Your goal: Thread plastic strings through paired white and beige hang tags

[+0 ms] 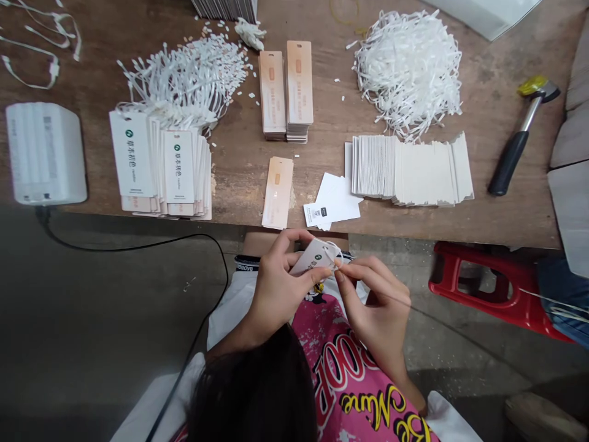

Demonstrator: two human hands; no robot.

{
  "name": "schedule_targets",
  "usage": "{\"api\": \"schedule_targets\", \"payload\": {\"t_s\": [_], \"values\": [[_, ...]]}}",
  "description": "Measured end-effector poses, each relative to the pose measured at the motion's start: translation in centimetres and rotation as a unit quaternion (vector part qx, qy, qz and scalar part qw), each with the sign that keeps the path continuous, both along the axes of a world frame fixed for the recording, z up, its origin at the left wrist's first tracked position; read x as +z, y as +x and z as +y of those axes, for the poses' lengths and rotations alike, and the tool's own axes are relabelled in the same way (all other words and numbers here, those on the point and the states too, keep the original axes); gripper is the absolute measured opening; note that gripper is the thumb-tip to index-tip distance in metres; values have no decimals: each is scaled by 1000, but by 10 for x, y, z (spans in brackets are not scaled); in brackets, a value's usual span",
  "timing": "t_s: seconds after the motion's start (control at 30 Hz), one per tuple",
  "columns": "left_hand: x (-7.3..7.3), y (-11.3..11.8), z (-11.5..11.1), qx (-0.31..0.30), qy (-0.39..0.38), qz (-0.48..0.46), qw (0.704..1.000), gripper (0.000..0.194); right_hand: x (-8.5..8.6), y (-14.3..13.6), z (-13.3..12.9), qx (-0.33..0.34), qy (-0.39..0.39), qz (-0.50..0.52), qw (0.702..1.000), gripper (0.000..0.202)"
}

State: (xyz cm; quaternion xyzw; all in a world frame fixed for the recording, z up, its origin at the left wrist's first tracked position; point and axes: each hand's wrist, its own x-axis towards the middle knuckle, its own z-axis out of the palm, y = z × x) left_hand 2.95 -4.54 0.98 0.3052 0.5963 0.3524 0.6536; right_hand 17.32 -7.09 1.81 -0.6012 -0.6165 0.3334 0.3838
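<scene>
Over my lap, my left hand (pixel 283 285) grips a white hang tag (pixel 313 256) with a green logo, thumb on its face. My right hand (pixel 377 294) pinches the white tag string (pixel 339 255) looped at the tag's top end. On the table edge ahead lie a peach card (pixel 278 191) and a few white cards (pixel 338 199), one with a printed code. To the left sits a pile of strung tags (pixel 179 166), their strings (pixel 193 77) fanned out behind. A heap of loose white strings (pixel 409 70) lies at the right.
Two stacks of peach cards (pixel 299 86) stand mid-table. A row of white cards (pixel 409 172) lies at right, near a hammer (pixel 524 135). A white power block (pixel 46 153) with a black cable (pixel 138 247) is at left. A red stool (pixel 483 282) stands below the table.
</scene>
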Motion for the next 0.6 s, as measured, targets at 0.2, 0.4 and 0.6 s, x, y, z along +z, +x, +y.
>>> {"api": "schedule_targets", "payload": {"t_s": [0.2,0.4,0.6], "values": [[-2,3,1,17,-46,-43,998,53,0,0,2,2,7,-36,999,19],[-1,7,0,38,-54,-38,997,54,-1,-1,0,2,9,-70,997,17],[-2,8,0,43,-74,-54,995,57,-1,2,0,38,6,-85,996,15]]}}
